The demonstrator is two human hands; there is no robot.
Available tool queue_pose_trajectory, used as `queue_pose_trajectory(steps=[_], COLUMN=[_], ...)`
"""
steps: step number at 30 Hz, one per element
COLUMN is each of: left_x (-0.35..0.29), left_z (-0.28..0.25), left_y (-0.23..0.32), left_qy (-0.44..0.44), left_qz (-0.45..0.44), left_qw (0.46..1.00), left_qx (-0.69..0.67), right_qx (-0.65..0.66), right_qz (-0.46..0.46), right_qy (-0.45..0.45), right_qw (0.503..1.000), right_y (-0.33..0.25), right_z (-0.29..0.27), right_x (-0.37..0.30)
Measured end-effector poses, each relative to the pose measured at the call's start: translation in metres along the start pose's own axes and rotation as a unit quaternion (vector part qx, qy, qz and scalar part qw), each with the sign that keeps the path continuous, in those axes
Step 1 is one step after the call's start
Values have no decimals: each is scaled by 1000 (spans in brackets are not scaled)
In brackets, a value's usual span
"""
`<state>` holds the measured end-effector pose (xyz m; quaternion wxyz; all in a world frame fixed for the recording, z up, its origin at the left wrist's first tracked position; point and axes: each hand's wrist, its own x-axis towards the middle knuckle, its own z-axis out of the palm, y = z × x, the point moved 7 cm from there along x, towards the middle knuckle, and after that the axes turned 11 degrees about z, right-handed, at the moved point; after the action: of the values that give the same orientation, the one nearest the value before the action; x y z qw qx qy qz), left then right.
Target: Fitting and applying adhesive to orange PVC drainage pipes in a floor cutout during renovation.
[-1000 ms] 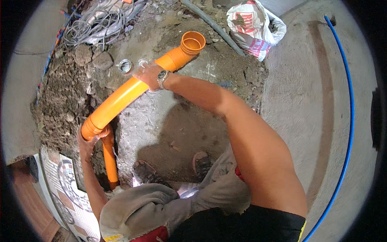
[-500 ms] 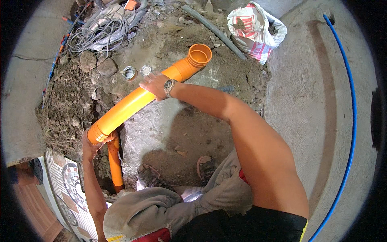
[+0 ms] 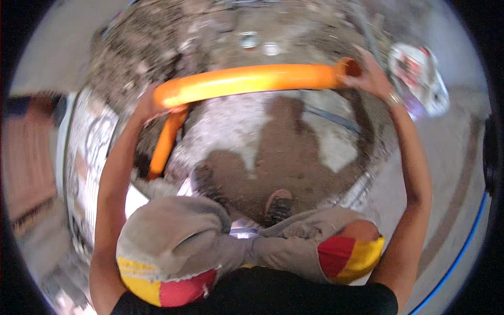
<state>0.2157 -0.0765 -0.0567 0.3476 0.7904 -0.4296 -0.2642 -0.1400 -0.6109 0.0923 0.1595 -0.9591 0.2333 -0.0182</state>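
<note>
A long orange pipe (image 3: 247,81) stretches from left to right above the ground, held between my hands. My left hand (image 3: 149,104) is closed around its left end, the fingers partly hidden behind it. At the other end, my right hand (image 3: 371,77) grips the open elbow socket (image 3: 349,67), thumb and fingers on either side of the rim. Beneath the left end, a shorter orange pipe (image 3: 168,140) slants down into a hole in the dirt. Whether the two pipes are joined is hidden. The picture is smeared by motion.
Beyond the pipe stand an open tin (image 3: 248,40) and a round lid (image 3: 271,49). A grey pipe (image 3: 333,118) lies on the ground. To the right are a white sack (image 3: 417,76) and a blue hose (image 3: 458,251); at left, a patterned panel (image 3: 95,149).
My right hand has slid from the pipe's middle to its elbow end. The pipe now runs nearly level across the view, while my left hand keeps its left end. The whole view has turned.
</note>
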Motion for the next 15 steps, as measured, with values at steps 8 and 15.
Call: queue_pose_trajectory(steps=[8, 15], left_x=[-28, 6], left_z=[-21, 0], left_y=[0, 51], left_qy=[48, 5], left_qz=[46, 46], left_qw=[976, 994], left_qx=[207, 100], right_qx=[171, 341], right_qz=[88, 143], right_qy=[86, 194], right_qw=[978, 909], right_y=[27, 45], right_z=[79, 99], right_x=[-24, -23])
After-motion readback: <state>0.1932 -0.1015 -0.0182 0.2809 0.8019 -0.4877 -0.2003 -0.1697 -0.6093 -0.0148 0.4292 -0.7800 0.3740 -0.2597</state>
